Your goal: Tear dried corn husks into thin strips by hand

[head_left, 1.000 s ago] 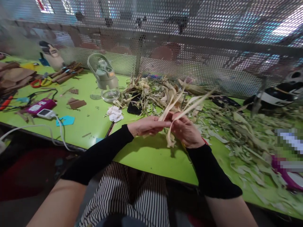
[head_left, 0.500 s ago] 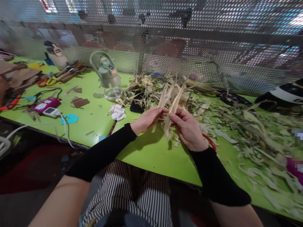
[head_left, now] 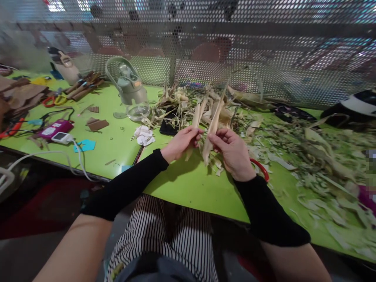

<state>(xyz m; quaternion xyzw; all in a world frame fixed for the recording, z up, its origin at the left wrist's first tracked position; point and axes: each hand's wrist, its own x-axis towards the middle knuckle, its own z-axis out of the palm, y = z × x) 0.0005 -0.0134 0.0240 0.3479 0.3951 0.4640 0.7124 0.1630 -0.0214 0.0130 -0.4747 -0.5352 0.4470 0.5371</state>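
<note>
My left hand (head_left: pixel 179 143) pinches a pale dried husk strip (head_left: pixel 196 117) that stands up from its fingers. My right hand (head_left: pixel 232 152) pinches a second, longer dried husk strip (head_left: pixel 214 123) close beside it. Both hands hover just above the green table (head_left: pixel 188 188), a hand's width apart, in black sleeves. A heap of dried husks and leaves (head_left: pixel 205 105) lies right behind them. A red ring-shaped handle (head_left: pixel 262 169) lies on the table under my right wrist.
A black phone (head_left: pixel 168 127), crumpled white tissue (head_left: pixel 143 135) and a lidded water bottle (head_left: pixel 131 92) sit left of the heap. Scissors (head_left: pixel 51 101), cables, a pink device (head_left: pixel 54 129) and cardboard scraps lie at far left. Husk scraps (head_left: pixel 317 164) cover the right. A perforated metal screen (head_left: pixel 235 58) backs the table.
The husk strips, earlier pointing right and held together, now stand upright, split between the two hands. The hands have drawn slightly apart.
</note>
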